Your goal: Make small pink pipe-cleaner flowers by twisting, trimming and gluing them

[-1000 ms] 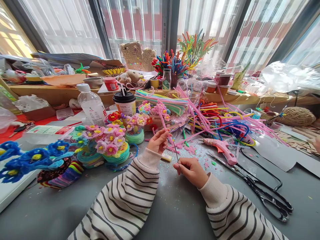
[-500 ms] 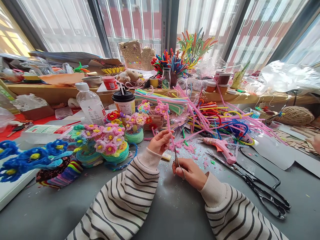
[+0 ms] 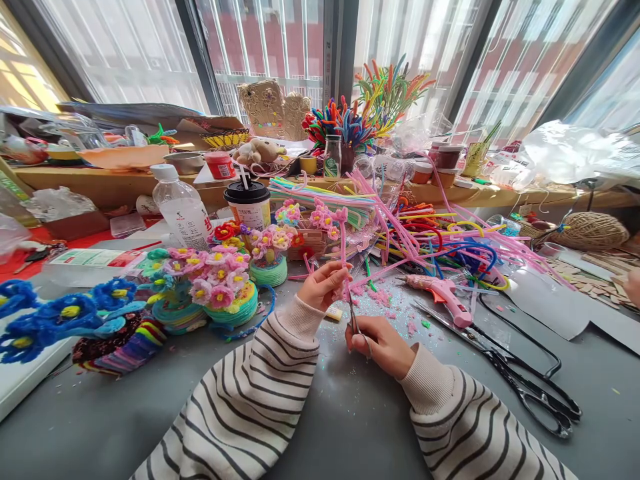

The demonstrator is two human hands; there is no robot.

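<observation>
Between its thumb and fingers, my left hand (image 3: 323, 288) pinches a pink pipe cleaner (image 3: 343, 241), which stands nearly upright. My right hand (image 3: 379, 345) grips a small pair of scissors (image 3: 353, 315), blades pointing up at the pipe cleaner's lower end, just under my left fingertips. Whether the blades touch it I cannot tell. Behind the stem is a cluster of pink fuzzy flowers (image 3: 321, 215). Pink fluff trimmings (image 3: 381, 297) and glitter lie on the grey table around the scissors.
Left of my hands stand pipe-cleaner flower pots (image 3: 231, 310), a lidded cup (image 3: 247, 203) and a clear bottle (image 3: 181, 208). To the right lie a pink glue gun (image 3: 445, 299) and large black scissors (image 3: 520, 383). Loose pipe cleaners (image 3: 415, 233) pile up behind. Another person's hand (image 3: 634, 285) shows at the right edge.
The pink pipe cleaner's upper end has swung right and now stands straighter, apart from the pink flowers. My left hand has shifted slightly right; my right hand has hardly moved.
</observation>
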